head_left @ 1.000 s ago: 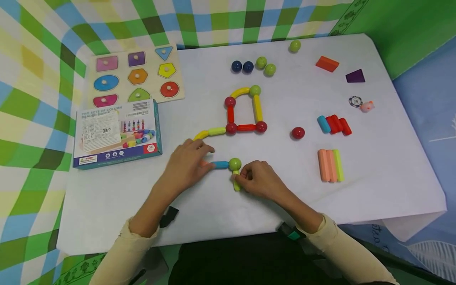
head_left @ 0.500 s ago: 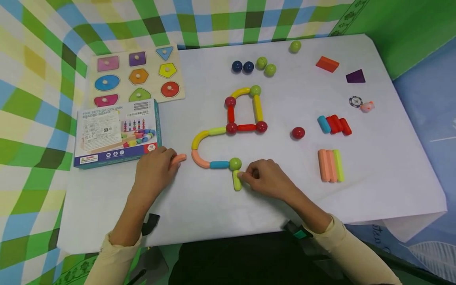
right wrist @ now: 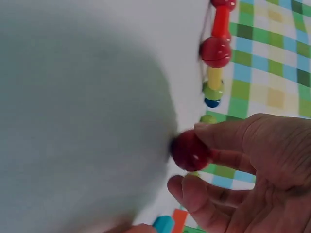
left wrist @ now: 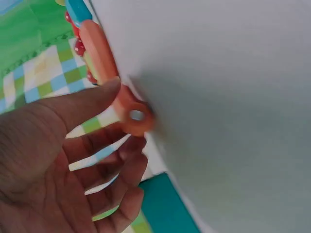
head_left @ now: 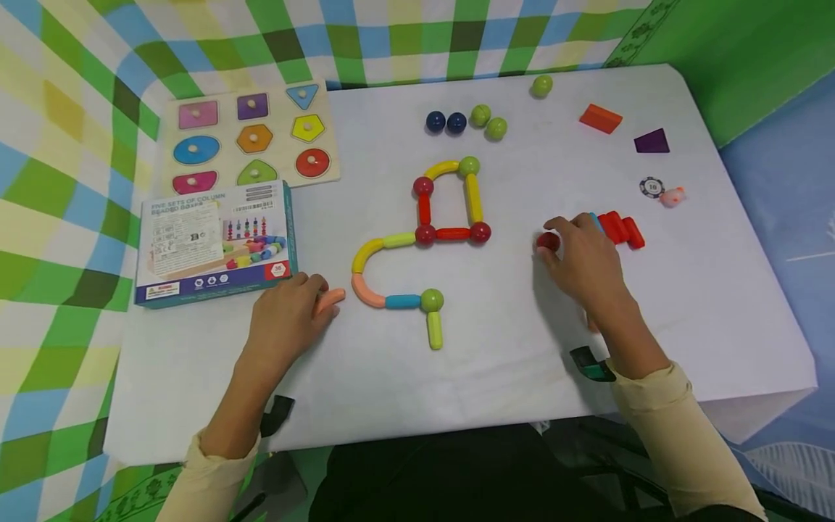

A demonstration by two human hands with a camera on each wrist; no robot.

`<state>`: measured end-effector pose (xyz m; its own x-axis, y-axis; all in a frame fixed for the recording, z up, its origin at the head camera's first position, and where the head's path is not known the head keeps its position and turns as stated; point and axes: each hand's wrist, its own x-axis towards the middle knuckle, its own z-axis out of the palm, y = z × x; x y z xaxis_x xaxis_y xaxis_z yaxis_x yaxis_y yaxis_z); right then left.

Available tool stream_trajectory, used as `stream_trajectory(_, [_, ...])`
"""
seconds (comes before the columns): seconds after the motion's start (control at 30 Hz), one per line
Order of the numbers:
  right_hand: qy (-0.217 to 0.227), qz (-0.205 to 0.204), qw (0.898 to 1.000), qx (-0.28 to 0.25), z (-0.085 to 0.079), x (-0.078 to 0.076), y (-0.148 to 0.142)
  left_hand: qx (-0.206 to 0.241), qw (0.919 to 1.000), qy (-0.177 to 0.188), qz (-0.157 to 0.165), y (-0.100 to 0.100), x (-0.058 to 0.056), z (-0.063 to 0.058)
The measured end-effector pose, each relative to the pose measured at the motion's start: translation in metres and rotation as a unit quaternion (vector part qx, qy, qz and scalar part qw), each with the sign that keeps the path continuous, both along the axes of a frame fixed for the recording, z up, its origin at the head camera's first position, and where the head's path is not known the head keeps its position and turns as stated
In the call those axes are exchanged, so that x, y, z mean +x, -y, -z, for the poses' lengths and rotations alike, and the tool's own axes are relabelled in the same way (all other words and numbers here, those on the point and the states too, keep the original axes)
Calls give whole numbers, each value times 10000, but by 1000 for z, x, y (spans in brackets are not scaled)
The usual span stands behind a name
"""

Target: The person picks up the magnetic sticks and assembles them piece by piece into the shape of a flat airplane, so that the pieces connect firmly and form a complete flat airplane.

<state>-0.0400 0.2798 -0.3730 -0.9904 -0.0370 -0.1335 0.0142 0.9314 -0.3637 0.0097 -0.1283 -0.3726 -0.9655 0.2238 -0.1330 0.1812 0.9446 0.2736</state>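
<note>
My left hand (head_left: 287,315) pinches a curved salmon magnetic stick (left wrist: 132,108) between thumb and fingers, just left of the joined figure. In the left wrist view a round metal spot shows in its end. My right hand (head_left: 583,264) has its thumb and fingers at a red ball (right wrist: 190,150), gripping it on the table. The figure between the hands joins sticks and balls: a loop with a yellow stick (head_left: 473,197) and red balls, then a curved salmon stick (head_left: 367,291), a blue stick (head_left: 402,301), a green ball (head_left: 432,300) and a lime stick (head_left: 435,330).
A cardboard box (head_left: 215,246) overlaps a shape puzzle board (head_left: 225,170) at the left. Dark blue balls (head_left: 446,122) and green balls lie at the back. Red sticks (head_left: 620,228), a poker chip (head_left: 651,187), a pig figure (head_left: 673,196) and blocks (head_left: 601,118) lie right.
My left hand moved left from the figure with the curved salmon stick, then stayed nearly still. My right hand left the lime stick and moved right to the red ball.
</note>
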Motion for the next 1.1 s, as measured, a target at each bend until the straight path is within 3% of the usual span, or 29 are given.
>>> stream_trajectory(0.1, [102, -69, 9999, -110, 5, 2, 0, 8, 9995, -167, 253, -12, 2, -11])
stream_trajectory(0.2, [113, -188, 9997, -72, 6, 10, 9, 174, 9938, -226, 1072, -33, 3, -20])
stream_trajectory(0.37, [31, -888, 9960, -108, 7, 38, 36, 274, 9603, -210, 2769, -72, 1, -16])
stream_trajectory(0.53, [-107, -1459, 9885, -378, 11, 68, 63, -159, 9306, -253, 3648, -97, -3, -6])
stream_trajectory(0.63, [25, -1673, 9842, -573, 14, 80, 75, -458, 9166, -314, 3959, -104, -6, -1])
stream_trajectory(0.83, [365, -1956, 9728, -1189, 21, 94, 90, -871, 8977, -561, 4283, -109, -10, 3])
stream_trajectory(0.97, [382, -1924, 9701, -1430, 24, 101, 96, -957, 8929, -643, 4353, -110, -11, 4])
stream_trajectory(1.1, [209, -1788, 9719, -1517, 28, 107, 102, -823, 8952, -708, 4323, -109, -11, 7])
